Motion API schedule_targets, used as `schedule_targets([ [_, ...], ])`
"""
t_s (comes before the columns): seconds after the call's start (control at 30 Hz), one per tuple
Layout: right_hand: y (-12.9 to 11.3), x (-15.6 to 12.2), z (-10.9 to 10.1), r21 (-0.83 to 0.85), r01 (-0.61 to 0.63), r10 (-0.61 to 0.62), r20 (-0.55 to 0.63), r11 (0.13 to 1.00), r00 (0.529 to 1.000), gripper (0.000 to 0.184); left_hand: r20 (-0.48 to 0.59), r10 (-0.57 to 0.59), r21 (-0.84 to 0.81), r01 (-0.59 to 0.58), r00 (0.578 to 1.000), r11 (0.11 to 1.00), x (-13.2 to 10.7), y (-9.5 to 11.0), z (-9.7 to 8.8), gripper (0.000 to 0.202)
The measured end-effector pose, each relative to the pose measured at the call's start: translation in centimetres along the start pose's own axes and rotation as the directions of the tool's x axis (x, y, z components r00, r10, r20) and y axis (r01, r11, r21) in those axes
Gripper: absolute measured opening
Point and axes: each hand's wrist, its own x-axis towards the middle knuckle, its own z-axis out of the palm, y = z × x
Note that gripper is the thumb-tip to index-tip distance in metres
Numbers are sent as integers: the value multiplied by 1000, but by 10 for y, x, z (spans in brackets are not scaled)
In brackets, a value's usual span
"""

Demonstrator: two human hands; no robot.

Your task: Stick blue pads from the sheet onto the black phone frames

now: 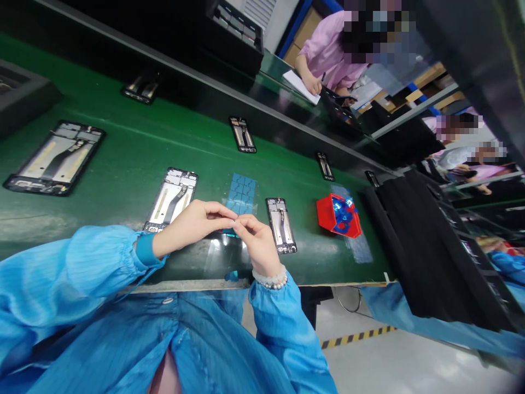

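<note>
My left hand and my right hand meet over the bench, thumb and fingertips of each pinched together. Whatever lies between the fingertips is too small to make out. Just beyond them is a sheet of blue die-cut stickers on a clear backing. An opened phone body lies partly behind my left hand. Close to my right hand rests another opened phone body. Below the fingers, a clear film and a small blue film scrap lie near the bench edge.
More phone bodies lie along the green bench. A red bin with blue film scraps stands to the right, beside a black-covered rack. Across the raised ledge, a person in pink writes on paper.
</note>
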Motion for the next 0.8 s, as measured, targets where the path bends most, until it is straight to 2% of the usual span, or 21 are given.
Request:
schedule_targets([
  [0.13, -8, 4, 17, 25, 31, -30, -44, 999, 999, 13, -92, -10, -121, -1, 996, 993, -5, -1, -9, 17],
  [0.2, -12, 4, 26, 58, 42, -35, -109, 997, 993, 11, -172, -63, -253, 17, 983, 967, -6, 1, -12, 16],
  [0.3, -17, 2, 40, 196, -9, 44, -175, 981, 984, 38, -233, -201, -510, 57, 951, 858, -7, 3, -14, 18],
  [0.33, -18, 1, 45, 236, -32, 74, -169, 971, 983, 38, -236, -229, -561, 60, 944, 826, -8, 3, -13, 20],
  [0.4, -21, 0, 53, 275, -55, 98, -145, 960, 985, 26, -231, -242, -604, 56, 943, 795, -8, 1, -11, 21],
  [0.47, -23, 0, 58, 278, -49, 97, -162, 959, 982, 19, -222, -220, -584, 51, 950, 810, -10, -2, -13, 24],
  [0.57, -24, 2, 56, 261, -36, 94, -215, 965, 972, 20, -241, -94, -388, -7, 966, 922, -12, -6, -29, 41],
  [0.63, -20, 6, 49, 235, -52, 103, -208, 971, 973, 22, -328, 37, -64, -61, 944, 996, -13, -10, -45, 63],
  [0.67, -18, 7, 45, 220, -67, 112, -200, 973, 973, 23, -384, 98, 160, -38, 918, 986, -13, -14, -53, 72],
  [0.7, -15, 9, 41, 206, -87, 128, -193, 975, 973, 24, -400, 136, 384, 31, 906, 923, -13, -19, -58, 80],
  [0.73, -12, 11, 38, 193, -107, 145, -191, 975, 971, 25, -391, 144, 562, 111, 909, 819, -13, -24, -61, 89],
  [0.8, -7, 14, 33, 173, -137, 171, -200, 975, 965, 27, -307, 92, 772, 191, 947, 606, -12, -34, -58, 100],
])
